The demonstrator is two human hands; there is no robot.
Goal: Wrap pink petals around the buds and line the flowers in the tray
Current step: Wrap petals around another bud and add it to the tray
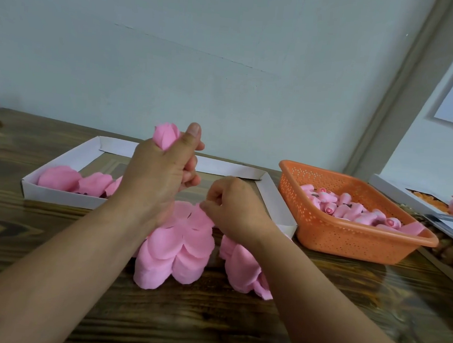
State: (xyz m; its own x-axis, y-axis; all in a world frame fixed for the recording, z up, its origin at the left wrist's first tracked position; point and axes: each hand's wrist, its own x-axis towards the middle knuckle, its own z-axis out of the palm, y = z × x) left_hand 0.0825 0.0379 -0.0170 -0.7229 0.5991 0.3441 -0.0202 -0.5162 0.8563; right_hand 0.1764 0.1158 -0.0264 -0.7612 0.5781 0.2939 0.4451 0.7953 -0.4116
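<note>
While raised above the table (56,240), left hand (156,172) clenched around a pink bud (165,135), tip poking out beside the upright thumb. Right hand (238,206) lower, fingertips pinching the top edge of a petal stack (181,245) lying on the wood just in front of the tray.

White cardboard tray (69,159) behind both hands, low-walled, open on top: three finished pink flowers (59,178) visible in a row against its left end, the rest of the row hidden by the left wrist; bare floor showing at its far right corner. Orange perforated basket (348,237) just beside the tray's right wall, holding a heap of pink buds (350,208), too many and too jumbled to count. Further right, a second white box (389,184) at the picture edge, contents orange and unclear.

Two petal stacks on the table: the one being pinched, and another petal pile (240,267) partly under the right forearm. Open wood to the left of the stacks and along the near edge. Wall close behind the tray.
</note>
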